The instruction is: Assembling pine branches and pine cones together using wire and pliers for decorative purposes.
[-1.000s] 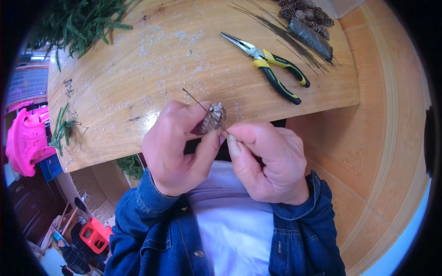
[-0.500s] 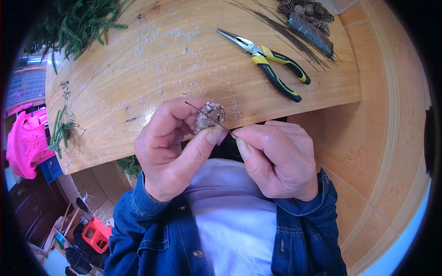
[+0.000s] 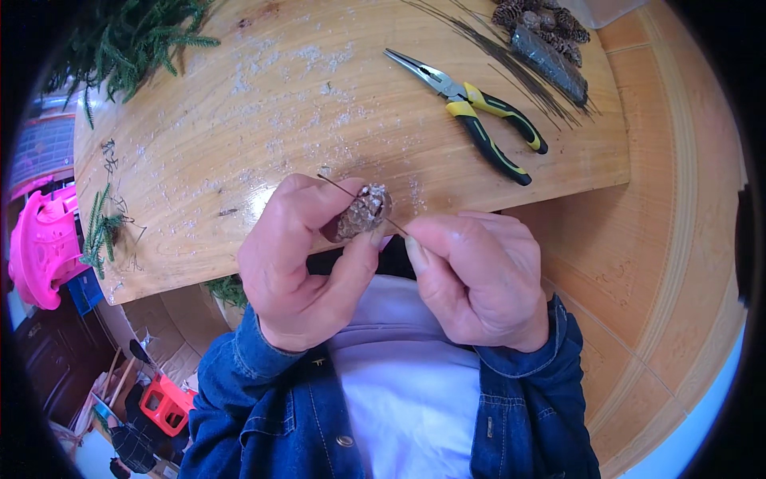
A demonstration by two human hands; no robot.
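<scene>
My left hand [image 3: 299, 259] grips a small brown pine cone [image 3: 363, 211] between thumb and fingers, just above the near edge of the wooden table [image 3: 263, 104]. A thin dark wire [image 3: 339, 186] runs across the cone. My right hand [image 3: 479, 275] pinches the wire's near end right beside the cone. Both hands touch each other over my lap.
Yellow-and-black long-nose pliers [image 3: 479, 116] lie on the table at the right. A pile of pine cones [image 3: 542, 20] and a bundle of thin wires [image 3: 511, 60] sit at the far right. Green fir sprigs [image 3: 128, 36] lie far left. A pink plastic stool [image 3: 44, 243] stands at left.
The cone has turned in my left hand and the hands have shifted slightly toward me; my right fingers have pulled the wire's end toward the right.
</scene>
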